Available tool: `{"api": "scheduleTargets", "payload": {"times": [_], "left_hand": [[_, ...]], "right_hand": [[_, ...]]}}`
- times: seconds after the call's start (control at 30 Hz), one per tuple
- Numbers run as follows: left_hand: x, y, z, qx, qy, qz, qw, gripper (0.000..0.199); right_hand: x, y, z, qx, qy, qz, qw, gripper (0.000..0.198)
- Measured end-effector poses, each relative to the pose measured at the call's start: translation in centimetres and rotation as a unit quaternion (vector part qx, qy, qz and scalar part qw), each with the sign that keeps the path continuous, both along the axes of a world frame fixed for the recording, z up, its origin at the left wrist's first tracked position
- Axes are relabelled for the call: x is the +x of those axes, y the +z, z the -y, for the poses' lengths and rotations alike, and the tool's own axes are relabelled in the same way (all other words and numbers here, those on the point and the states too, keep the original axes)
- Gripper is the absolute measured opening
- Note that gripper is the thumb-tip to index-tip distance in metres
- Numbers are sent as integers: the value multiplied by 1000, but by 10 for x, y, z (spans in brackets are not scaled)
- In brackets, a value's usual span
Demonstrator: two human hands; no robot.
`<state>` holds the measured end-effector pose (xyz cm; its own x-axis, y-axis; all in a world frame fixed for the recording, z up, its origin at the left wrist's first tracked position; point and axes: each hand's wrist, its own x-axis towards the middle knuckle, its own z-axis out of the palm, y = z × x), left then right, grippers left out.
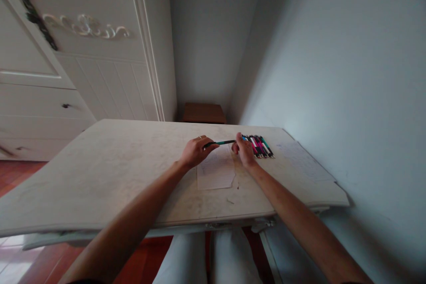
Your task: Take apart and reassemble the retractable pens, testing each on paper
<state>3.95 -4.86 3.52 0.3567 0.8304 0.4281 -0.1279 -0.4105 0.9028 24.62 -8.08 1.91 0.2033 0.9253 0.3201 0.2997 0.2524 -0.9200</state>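
A slim pen [226, 142], black with a teal section, is stretched level between my two hands above the table. My left hand [195, 151] grips its left end between thumb and fingers. At the other end, my right hand [244, 150] pinches the pen with the thumb on top. Beneath the pen lies a sheet of paper [216, 173] with faint marks on it. Just right of my right hand, several pens [262, 146] in black, pink, white and teal lie side by side in a row, partly hidden by that hand.
The white table [133, 173] has a stained top. A written sheet [302, 159] lies at its right, beside the pale wall [349, 75]. Small scraps [230, 201] lie near the front edge. Behind stands a brown box [204, 112]; a white cabinet [109, 66] rises at left.
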Motion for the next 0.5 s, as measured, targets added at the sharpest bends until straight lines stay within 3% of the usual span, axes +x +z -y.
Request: {"api": "scheduleTargets", "payload": {"times": [0.1,0.27,0.5], "left_hand": [[0,-3,-2,35,18,-59,998,10],[0,-7,-4,121,58,-244,960,41],[4,-10,-7,42,21,-259,965,58]], "right_hand": [[0,1,1,-15,-11,26,999,72],[-2,5,6,-26,-14,53,998,70],[0,8,8,-3,7,90,996,65]]}}
